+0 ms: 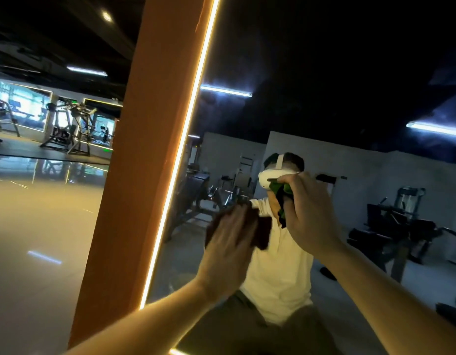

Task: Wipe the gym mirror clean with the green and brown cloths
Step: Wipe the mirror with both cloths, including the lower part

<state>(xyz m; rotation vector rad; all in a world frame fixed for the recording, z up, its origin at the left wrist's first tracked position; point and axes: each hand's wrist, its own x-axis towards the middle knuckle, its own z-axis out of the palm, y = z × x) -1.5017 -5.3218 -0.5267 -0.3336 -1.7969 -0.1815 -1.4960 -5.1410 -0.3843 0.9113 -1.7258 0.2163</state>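
Colour-wise this corner is pretty moody. The pillar (134, 175) beside the mirror (324, 111) is flat burnt orange, and the light strip (182, 147) down its edge glows warm yellow. The brown cloth (264, 233) is a dark chocolate shade. The green cloth (278, 187) is bright leaf green with a near-black fold. In the glass you get a black ceiling (324, 47), cold blue-white tube lights (225, 90), pale grey walls (350, 170), a plain cream-white shirt (278, 267), olive-drab trousers (237, 319) and a white headset (266, 179). The floor (29, 239) is glossy cream-beige with no pattern.
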